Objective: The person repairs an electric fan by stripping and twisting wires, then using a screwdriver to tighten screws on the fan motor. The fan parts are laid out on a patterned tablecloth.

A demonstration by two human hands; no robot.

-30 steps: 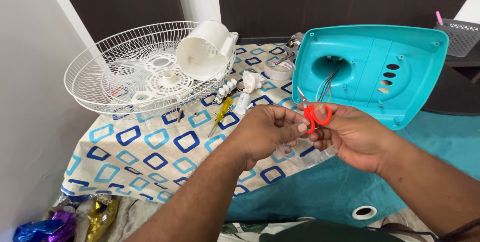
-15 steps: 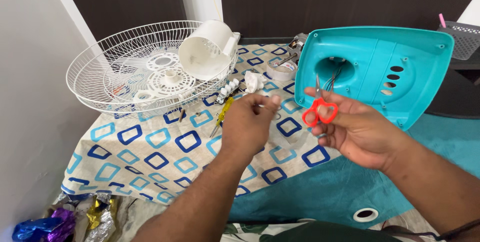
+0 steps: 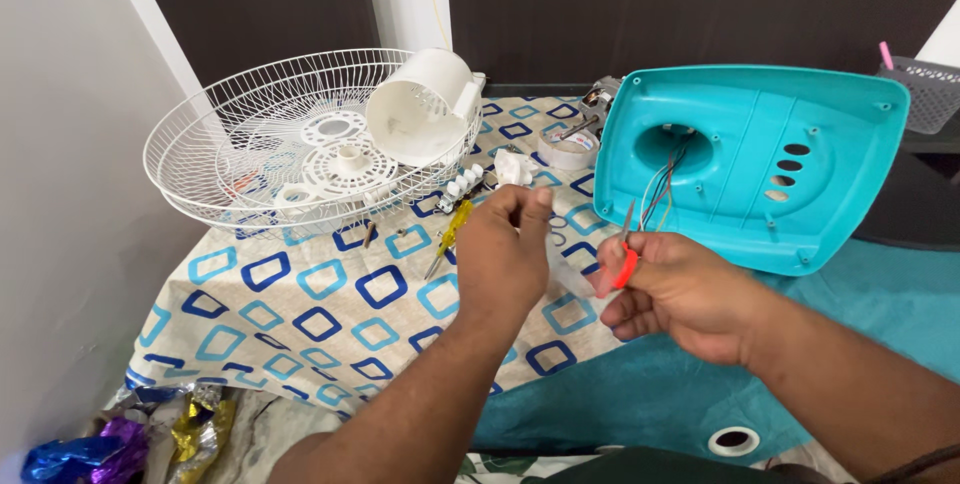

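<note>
My right hand point(image 3: 685, 294) holds small red-handled scissors point(image 3: 625, 262) with the blades pointing up toward the teal fan base point(image 3: 760, 159). Thin coloured wires point(image 3: 660, 189) hang out of the round hole in that base, just above the scissors. My left hand point(image 3: 510, 254) is raised over the patterned cloth point(image 3: 300, 304), thumb and fingers pinched together; something small may be between them, but I cannot make it out. A yellow-handled screwdriver point(image 3: 450, 234) lies on the cloth just left of this hand.
A white wire fan guard point(image 3: 250, 159) sits at the back left with a white motor cover point(image 3: 420, 109) and plastic parts in it. A tape roll point(image 3: 567, 149) lies near the base. Shiny foil wrappers point(image 3: 120, 434) lie at lower left. A grey mesh basket point(image 3: 925, 94) stands far right.
My hands were together at the scissors one second ago. The left hand has since let go, moved left and up, and pinched its fingers. The right hand keeps the scissors, shifted slightly lower.
</note>
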